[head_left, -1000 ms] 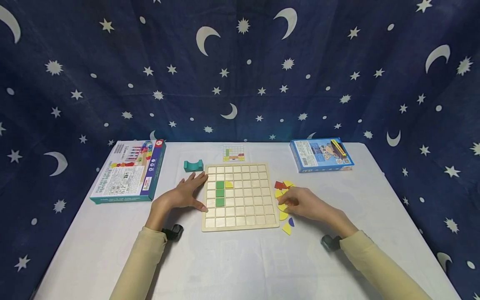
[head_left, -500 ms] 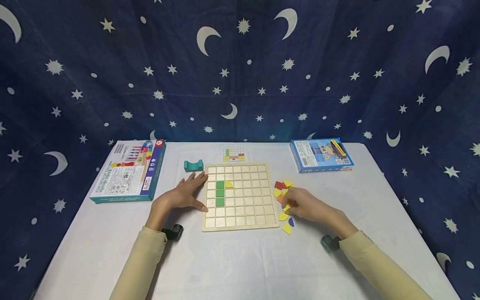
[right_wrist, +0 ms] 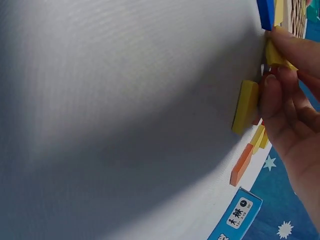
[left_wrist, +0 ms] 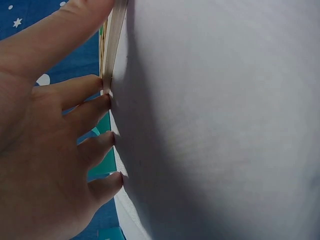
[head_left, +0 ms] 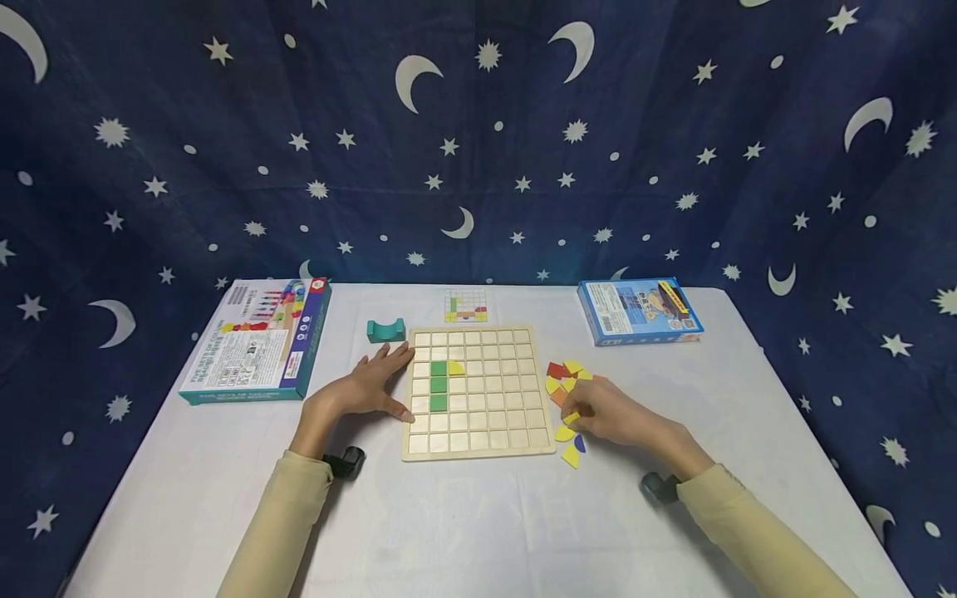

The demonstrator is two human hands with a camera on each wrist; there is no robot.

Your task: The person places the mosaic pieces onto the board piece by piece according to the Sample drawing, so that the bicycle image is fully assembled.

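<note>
A wooden grid board (head_left: 493, 415) lies on the white table, with several green squares (head_left: 439, 384) and one yellow quarter-circle (head_left: 456, 367) in its cells. My left hand (head_left: 365, 384) has its fingers spread, with thumb and fingertips at the board's left edge. In the left wrist view, fingertips touch the board's side (left_wrist: 115, 45). Right of the board, my right hand (head_left: 615, 413) pinches a yellow piece (right_wrist: 274, 54) between thumb and fingers, low over the loose pieces. Near it lie red (head_left: 557, 370), orange (head_left: 558, 397), blue (head_left: 579, 443) and several yellow pieces (head_left: 571, 456); the hand partly hides the pile.
A pattern card (head_left: 466, 306) lies behind the board. Beside it stands a teal notched block (head_left: 385, 330). A large game box (head_left: 254, 340) is at the back left and a blue box (head_left: 640, 311) at the back right. A starry curtain (head_left: 478, 166) hangs behind.
My right hand has shifted slightly toward the near side, uncovering the orange piece. A yellow piece now shows between its fingertips. The left hand and the board have stayed put.
</note>
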